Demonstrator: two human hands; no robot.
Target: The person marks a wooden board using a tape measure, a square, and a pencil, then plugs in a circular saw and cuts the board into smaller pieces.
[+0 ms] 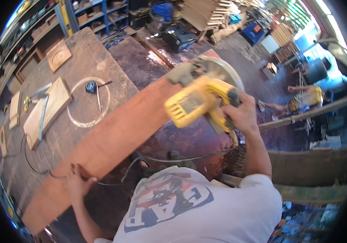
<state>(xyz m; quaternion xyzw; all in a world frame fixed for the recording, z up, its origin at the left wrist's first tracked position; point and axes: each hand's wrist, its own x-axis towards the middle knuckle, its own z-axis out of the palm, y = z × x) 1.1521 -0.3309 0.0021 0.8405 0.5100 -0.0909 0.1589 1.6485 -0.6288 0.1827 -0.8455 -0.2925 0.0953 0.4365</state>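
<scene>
The rear handle of a yellow circular saw (189, 103) is gripped by the right hand (241, 112), its fingers wrapped around. The saw is held over the right-hand end of a reddish-brown plank (112, 133); it is blurred, and whether its base touches the wood cannot be told. The left hand (76, 182) is laid on the plank toward its left-hand end, fingers loosely spread, thumb out to the side, with nothing grasped. A black cord (177, 160) is strung along the near side of the plank and past the left hand; whether it is pinned under the palm cannot be seen.

The plank is laid along the near edge of a workbench (88, 52), its right-hand end projecting past the top. Just beyond the plank, a tape measure (91, 86) is set within a pale ring (69, 111). Farther left beyond the plank, a pale board (54, 105) is crossed by a metal strip (43, 117). A square panel (59, 55) with a round marking is placed farthest from the plank on the bench. Well beyond the plank's right-hand end, a yellow top is worn by another person (309, 99).
</scene>
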